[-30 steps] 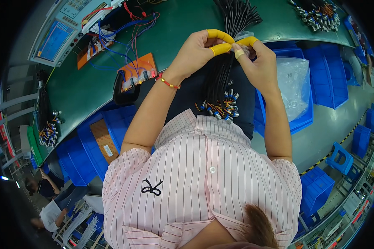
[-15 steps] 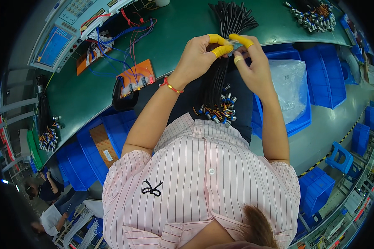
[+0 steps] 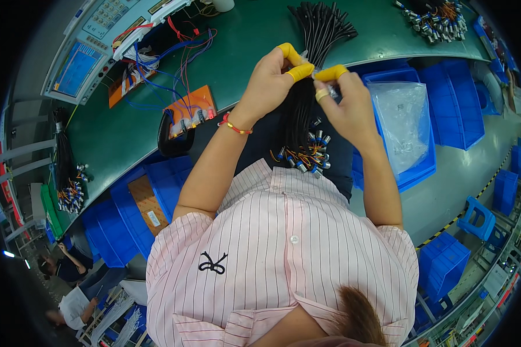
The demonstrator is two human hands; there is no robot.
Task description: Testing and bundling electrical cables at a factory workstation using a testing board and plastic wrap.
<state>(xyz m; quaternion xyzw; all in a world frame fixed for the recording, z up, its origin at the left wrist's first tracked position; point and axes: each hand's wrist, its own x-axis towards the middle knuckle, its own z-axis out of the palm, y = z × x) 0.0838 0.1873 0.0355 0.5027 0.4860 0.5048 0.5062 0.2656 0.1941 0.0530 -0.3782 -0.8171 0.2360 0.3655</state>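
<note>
- Your left hand and right hand are meeting fingertip to fingertip, pinching a small clear part.
- The cable bundle is running far-to-near beneath them.

Matt green table, glossy blue plastic bin, striped cloth shirt.

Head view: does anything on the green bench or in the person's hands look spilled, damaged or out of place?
Nothing stands out. The left hand and right hand, with yellow finger cots, pinch a small clear piece over the black cable bundle, which drapes off the green bench onto the lap. The red and blue test leads lie loose but intact.
</note>
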